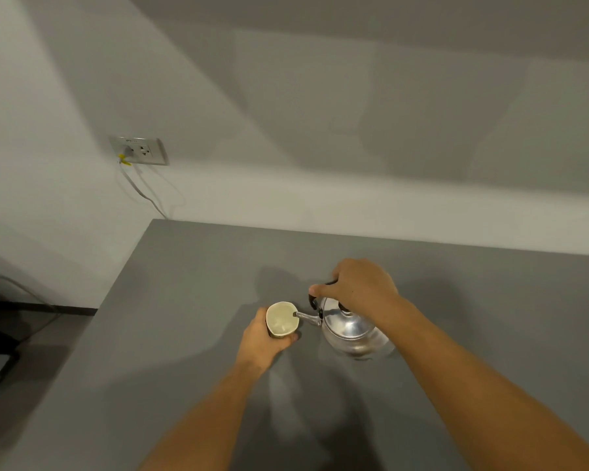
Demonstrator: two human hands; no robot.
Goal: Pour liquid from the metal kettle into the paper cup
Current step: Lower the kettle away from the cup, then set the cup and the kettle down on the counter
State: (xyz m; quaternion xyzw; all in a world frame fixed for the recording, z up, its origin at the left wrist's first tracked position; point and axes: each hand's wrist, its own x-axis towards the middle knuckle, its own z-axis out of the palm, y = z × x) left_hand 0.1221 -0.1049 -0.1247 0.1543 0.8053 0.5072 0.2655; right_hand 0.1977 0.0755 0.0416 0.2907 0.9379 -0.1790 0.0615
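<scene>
Left hand (264,338) wraps the cup (282,319) on the tabletop (191,300); right hand (357,283) grips the kettle (352,329) handle, spout at the rim.

Kettle (351,329) shiny silver metal with black handle and black lid knob. Paper cup (282,319) pale cream inside, dark outer wall. Counter (184,334) plain matte grey, wall (286,130) off-white, socket plate (140,150) grey with yellow tag.

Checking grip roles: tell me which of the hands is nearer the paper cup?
Left. The left hand wraps the paper cup; the right hand grips the kettle handle beyond the spout.
</scene>
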